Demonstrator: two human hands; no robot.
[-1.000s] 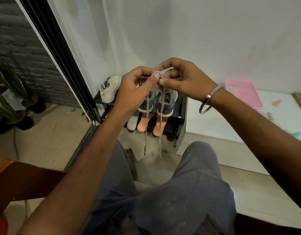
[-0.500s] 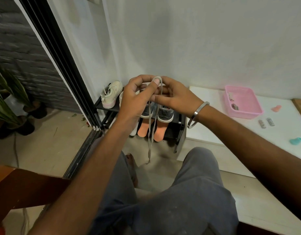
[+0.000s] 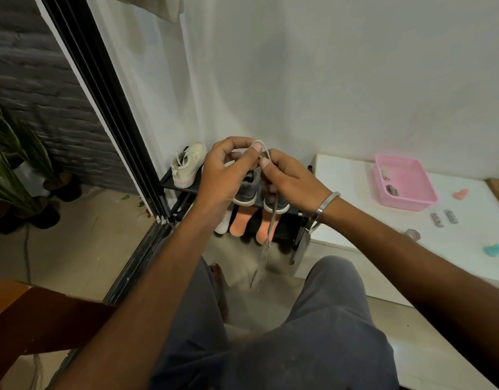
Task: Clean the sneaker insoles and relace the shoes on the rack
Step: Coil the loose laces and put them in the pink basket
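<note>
Two hands are held together above the shoe rack (image 3: 169, 182): the left hand (image 3: 224, 175) and the right hand (image 3: 292, 182) each pinch a pale shoelace (image 3: 261, 144), which loops over the fingertips while its ends hang down, blurred, in front of the gray sneakers (image 3: 249, 190) and orange insoles (image 3: 240, 225). The step in hand is judged to be straightening the shoelace before threading. The ends are best evened out and all twists removed, with light tension kept.

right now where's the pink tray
In the head view the pink tray sits on the right, on the low white platform by the wall, right of the shoe rack.
</note>
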